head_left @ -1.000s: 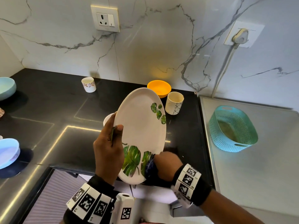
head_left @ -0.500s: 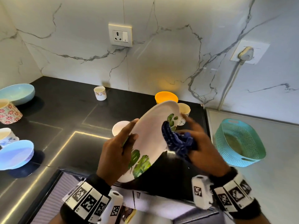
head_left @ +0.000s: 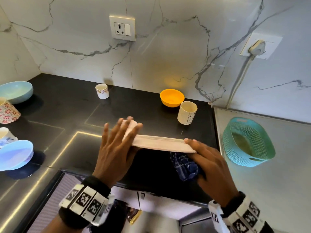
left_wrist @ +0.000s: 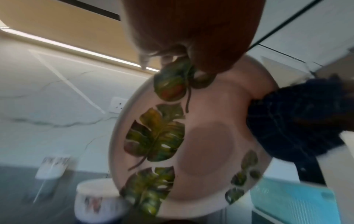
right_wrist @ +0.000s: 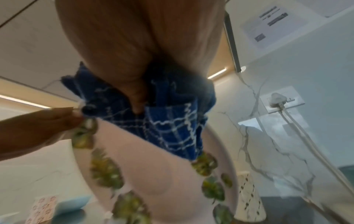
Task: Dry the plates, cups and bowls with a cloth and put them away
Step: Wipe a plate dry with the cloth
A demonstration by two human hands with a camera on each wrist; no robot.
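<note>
Turned flat since half a second ago, leaf-print plate [head_left: 161, 143] held above table [head_left: 67, 105], left hand [head_left: 116, 145] open-fingered at one rim, right hand [head_left: 208, 158] pinching opposite rim with cloth [head_left: 184, 165]; rigid, smooth, breakable, best gripped by rims.

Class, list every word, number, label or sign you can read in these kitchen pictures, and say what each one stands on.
No text can be read as words.
Paper notice on the wall: dark printed lines, too blurred to read.
Wristband squares: black-and-white coded patterns, not letters.
Wall socket, cups and leaf plate: only patterns, no readable wording.
</note>
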